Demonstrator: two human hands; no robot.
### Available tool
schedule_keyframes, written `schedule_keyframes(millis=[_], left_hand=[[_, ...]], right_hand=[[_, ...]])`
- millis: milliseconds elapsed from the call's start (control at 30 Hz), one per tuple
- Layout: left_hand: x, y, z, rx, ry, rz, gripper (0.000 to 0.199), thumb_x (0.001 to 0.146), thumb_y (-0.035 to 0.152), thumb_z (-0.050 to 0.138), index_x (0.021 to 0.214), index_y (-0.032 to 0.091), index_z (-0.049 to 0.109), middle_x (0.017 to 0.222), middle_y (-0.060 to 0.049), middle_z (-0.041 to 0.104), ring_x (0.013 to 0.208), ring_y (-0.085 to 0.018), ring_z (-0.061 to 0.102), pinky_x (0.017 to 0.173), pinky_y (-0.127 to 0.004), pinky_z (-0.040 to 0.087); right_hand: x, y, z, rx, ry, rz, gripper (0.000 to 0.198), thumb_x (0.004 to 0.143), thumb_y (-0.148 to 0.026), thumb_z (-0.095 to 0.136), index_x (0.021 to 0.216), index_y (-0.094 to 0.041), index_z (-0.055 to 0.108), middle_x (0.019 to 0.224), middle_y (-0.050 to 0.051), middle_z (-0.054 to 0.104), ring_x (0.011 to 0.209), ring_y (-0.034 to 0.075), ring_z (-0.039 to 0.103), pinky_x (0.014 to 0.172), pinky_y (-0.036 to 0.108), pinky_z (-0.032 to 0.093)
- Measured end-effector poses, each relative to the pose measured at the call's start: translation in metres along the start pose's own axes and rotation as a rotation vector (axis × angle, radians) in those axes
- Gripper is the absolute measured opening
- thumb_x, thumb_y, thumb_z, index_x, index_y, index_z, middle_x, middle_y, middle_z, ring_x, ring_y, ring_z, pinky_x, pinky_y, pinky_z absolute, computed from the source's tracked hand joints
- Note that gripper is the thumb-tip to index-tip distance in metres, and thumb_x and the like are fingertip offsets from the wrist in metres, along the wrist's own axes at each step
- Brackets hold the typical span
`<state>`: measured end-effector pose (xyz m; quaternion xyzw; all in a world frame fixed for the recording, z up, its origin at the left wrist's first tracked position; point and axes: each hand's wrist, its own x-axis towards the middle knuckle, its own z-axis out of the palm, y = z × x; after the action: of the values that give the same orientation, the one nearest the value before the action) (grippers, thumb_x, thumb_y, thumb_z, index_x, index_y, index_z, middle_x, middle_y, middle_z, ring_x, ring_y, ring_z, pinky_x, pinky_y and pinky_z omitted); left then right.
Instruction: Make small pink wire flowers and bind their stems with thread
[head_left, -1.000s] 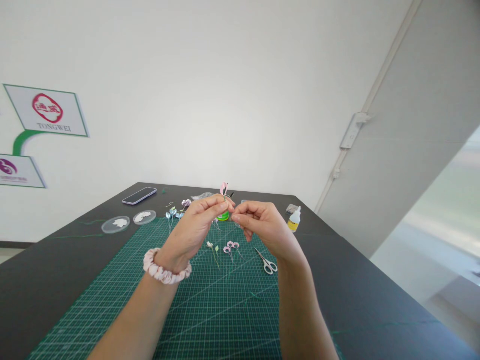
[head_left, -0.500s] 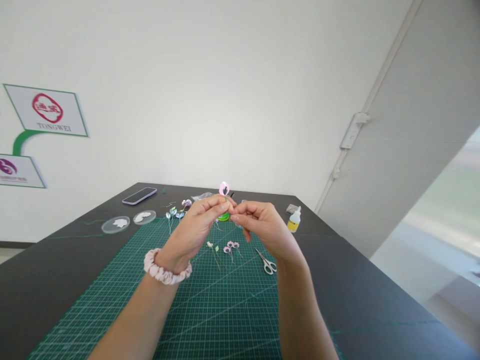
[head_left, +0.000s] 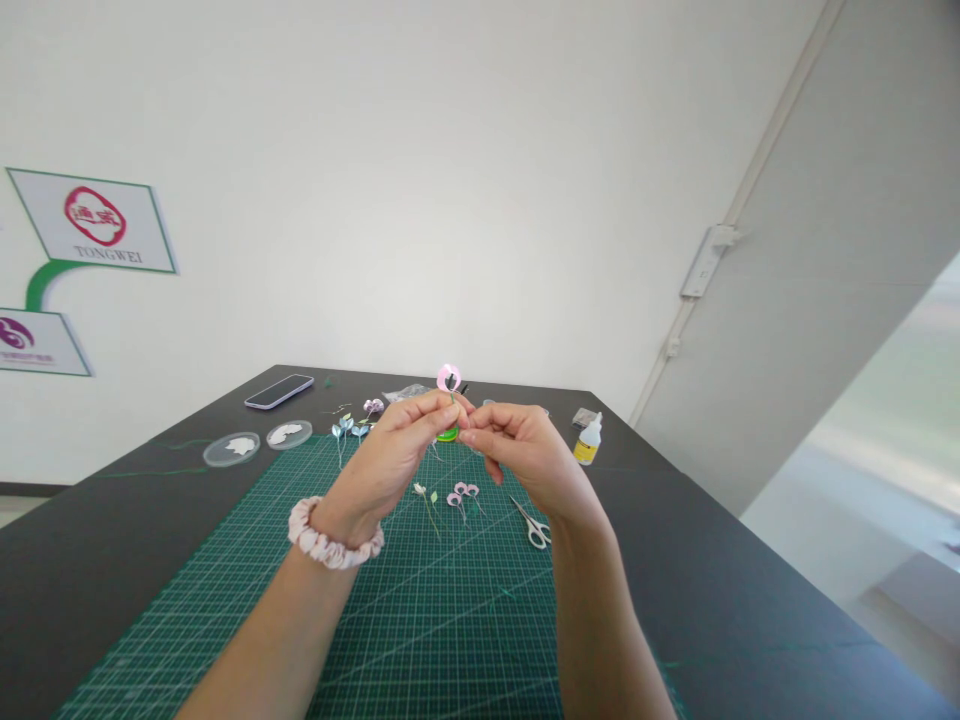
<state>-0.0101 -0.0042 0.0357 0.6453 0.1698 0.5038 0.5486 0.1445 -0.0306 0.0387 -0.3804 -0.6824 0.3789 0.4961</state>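
A pink craft flower [head_left: 448, 378] stands upright above my fingertips, its green stem pinched between the thumb and forefinger of my left hand [head_left: 405, 440], which wears a pale scrunchie at the wrist. My right hand [head_left: 525, 450] is closed in a pinch close beside the stem, touching or almost touching my left fingers; what it pinches is too small to make out. Below the hands, several small pink flowers [head_left: 461, 495] on thin stems lie on the green cutting mat [head_left: 442, 610]. A white flower with a green stem [head_left: 426, 505] rests left of them.
White-handled scissors [head_left: 536, 533] lie by my right forearm. Beyond them stands a glue bottle [head_left: 589, 440]. At the left are two clear dishes [head_left: 231, 450] with white pieces, a phone [head_left: 279, 392] and blue flowers [head_left: 343, 427]. A green round container [head_left: 448, 434] sits partly hidden behind my hands.
Almost nothing differs. The flower has turned very slightly, and my right hand and forearm have shifted a touch to the left.
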Motion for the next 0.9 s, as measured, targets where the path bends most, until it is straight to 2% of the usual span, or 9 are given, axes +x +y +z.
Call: schedule_keyframes(millis=[267, 433, 567, 633, 767, 900], left_hand=[[0.0, 0.0, 0.0, -0.009, 0.001, -0.003, 0.019, 0.083, 0.029, 0.06, 0.068, 0.02, 0.067, 0.088, -0.004, 0.062, 0.091, -0.019, 0.054, 0.086, -0.033, 0.04], [-0.001, -0.001, -0.001, -0.02, 0.002, 0.006, 0.019, 0.082, 0.029, 0.062, 0.067, 0.02, 0.069, 0.09, -0.004, 0.063, 0.093, -0.019, 0.054, 0.088, -0.034, 0.04], [0.0, -0.002, 0.0, -0.033, 0.079, -0.009, 0.007, 0.075, 0.027, 0.07, 0.076, 0.021, 0.072, 0.085, -0.002, 0.065, 0.087, -0.017, 0.055, 0.085, -0.032, 0.041], [0.0, -0.003, 0.001, -0.024, 0.132, -0.014, 0.01, 0.071, 0.026, 0.074, 0.078, 0.02, 0.071, 0.083, -0.001, 0.066, 0.084, -0.016, 0.056, 0.083, -0.032, 0.043], [0.001, -0.002, 0.004, 0.009, 0.224, 0.002, 0.011, 0.067, 0.024, 0.076, 0.074, 0.019, 0.068, 0.077, 0.0, 0.065, 0.077, -0.014, 0.057, 0.076, -0.03, 0.045], [0.001, -0.002, 0.006, 0.073, 0.261, 0.017, 0.009, 0.069, 0.025, 0.074, 0.07, 0.018, 0.067, 0.07, 0.0, 0.063, 0.07, -0.013, 0.055, 0.069, -0.029, 0.044]], right_hand=[[0.002, 0.001, 0.005, 0.078, 0.02, 0.031, 0.019, 0.073, -0.036, 0.069, 0.068, -0.019, 0.063, 0.052, -0.006, 0.049, 0.041, 0.006, 0.036, 0.039, 0.023, 0.023], [0.003, 0.0, 0.01, 0.119, 0.028, 0.051, 0.024, 0.07, -0.039, 0.071, 0.064, -0.019, 0.06, 0.049, -0.008, 0.043, 0.038, 0.005, 0.033, 0.038, 0.023, 0.02], [0.004, 0.0, 0.011, 0.069, 0.103, 0.038, 0.023, 0.072, -0.038, 0.067, 0.062, -0.02, 0.058, 0.047, -0.007, 0.043, 0.039, 0.006, 0.034, 0.039, 0.023, 0.023], [0.004, -0.002, 0.012, 0.032, 0.15, 0.034, 0.02, 0.073, -0.036, 0.065, 0.063, -0.019, 0.058, 0.047, -0.007, 0.043, 0.04, 0.006, 0.034, 0.04, 0.024, 0.024], [0.005, -0.005, 0.015, -0.03, 0.19, 0.028, 0.018, 0.073, -0.034, 0.062, 0.064, -0.018, 0.059, 0.048, -0.007, 0.04, 0.042, 0.007, 0.032, 0.042, 0.024, 0.023], [0.005, -0.006, 0.017, -0.103, 0.218, -0.006, 0.017, 0.074, -0.032, 0.061, 0.064, -0.018, 0.059, 0.047, -0.008, 0.036, 0.044, 0.007, 0.031, 0.044, 0.025, 0.022]])
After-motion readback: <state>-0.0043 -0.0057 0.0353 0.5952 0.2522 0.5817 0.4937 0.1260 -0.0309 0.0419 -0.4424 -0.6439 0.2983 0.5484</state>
